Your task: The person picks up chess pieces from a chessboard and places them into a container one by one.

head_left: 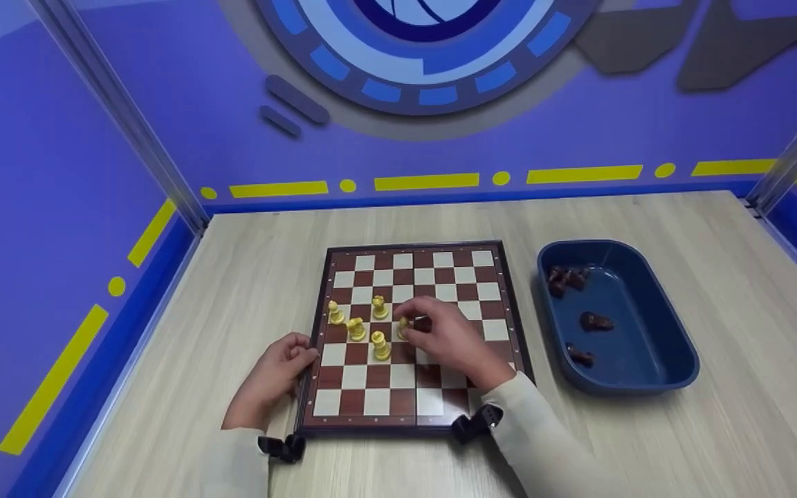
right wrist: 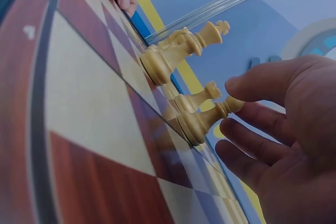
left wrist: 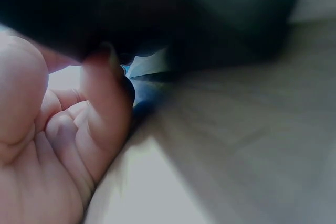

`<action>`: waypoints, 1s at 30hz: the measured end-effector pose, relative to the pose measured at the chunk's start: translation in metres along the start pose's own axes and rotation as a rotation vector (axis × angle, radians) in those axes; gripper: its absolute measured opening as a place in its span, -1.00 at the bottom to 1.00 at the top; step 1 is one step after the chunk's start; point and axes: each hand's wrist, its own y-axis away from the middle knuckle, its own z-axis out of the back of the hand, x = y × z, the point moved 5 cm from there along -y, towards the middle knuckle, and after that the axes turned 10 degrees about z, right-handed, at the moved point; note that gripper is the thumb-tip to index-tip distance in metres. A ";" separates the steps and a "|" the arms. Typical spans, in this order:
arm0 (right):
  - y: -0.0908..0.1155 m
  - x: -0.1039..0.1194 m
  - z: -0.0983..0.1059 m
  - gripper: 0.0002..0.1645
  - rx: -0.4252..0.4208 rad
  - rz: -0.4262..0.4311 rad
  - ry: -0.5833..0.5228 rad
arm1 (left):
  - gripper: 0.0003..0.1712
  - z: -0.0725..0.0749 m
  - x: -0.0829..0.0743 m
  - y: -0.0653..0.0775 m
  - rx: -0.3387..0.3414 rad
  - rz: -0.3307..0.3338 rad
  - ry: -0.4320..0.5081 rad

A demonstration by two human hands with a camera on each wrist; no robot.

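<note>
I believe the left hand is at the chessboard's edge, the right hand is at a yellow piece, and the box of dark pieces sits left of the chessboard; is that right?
Not quite: the box of dark pieces sits right of the chessboard, as the head view shows. The left hand is indeed at the chessboard's edge, and the right hand at a yellow piece.

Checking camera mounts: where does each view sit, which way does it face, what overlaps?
Head: on the person's head, facing forward and down at the chessboard and blue tub; left hand, right hand and both sleeves show.
Left wrist: on that wrist, facing along the left hand toward a dark blurred shape, probably the chessboard; only that hand shows.
Right wrist: on that wrist, facing across the chessboard at cream chess pieces; right hand nearest, part of the left hand beyond.
Shared: head and right wrist both show the cream king and both hands.
</note>
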 end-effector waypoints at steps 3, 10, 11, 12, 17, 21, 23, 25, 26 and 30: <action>0.000 -0.001 0.000 -0.72 0.001 -0.006 0.010 | -0.78 0.000 -0.001 -0.001 -0.004 -0.001 -0.012; 0.000 -0.004 -0.002 -0.74 -0.001 -0.028 0.004 | -0.75 0.000 -0.003 -0.001 0.017 -0.028 -0.027; 0.000 -0.004 -0.002 -0.74 -0.001 -0.029 0.001 | -0.74 0.000 -0.003 -0.002 0.022 -0.030 -0.025; 0.000 -0.004 -0.002 -0.74 -0.002 -0.031 -0.001 | -0.74 0.000 -0.003 -0.002 0.025 -0.031 -0.024; -0.001 -0.004 -0.002 -0.75 -0.020 -0.029 0.005 | -0.75 0.000 -0.004 -0.001 0.024 -0.034 -0.016; -0.001 -0.005 -0.002 -0.76 -0.030 -0.022 0.031 | -0.74 0.001 -0.004 -0.001 0.013 -0.040 -0.028; -0.001 -0.005 -0.002 -0.76 -0.033 -0.017 0.039 | -0.74 0.000 -0.003 -0.001 0.015 -0.035 -0.019; -0.001 -0.005 -0.002 -0.76 -0.034 -0.021 0.036 | -0.75 0.000 -0.001 0.000 0.025 -0.021 0.003; -0.001 -0.005 -0.002 -0.76 -0.034 -0.019 0.034 | -0.76 0.000 -0.001 0.000 0.031 -0.012 0.015; 0.000 -0.005 -0.002 -0.78 -0.035 -0.013 0.034 | -0.75 -0.001 0.000 0.001 0.044 0.000 0.039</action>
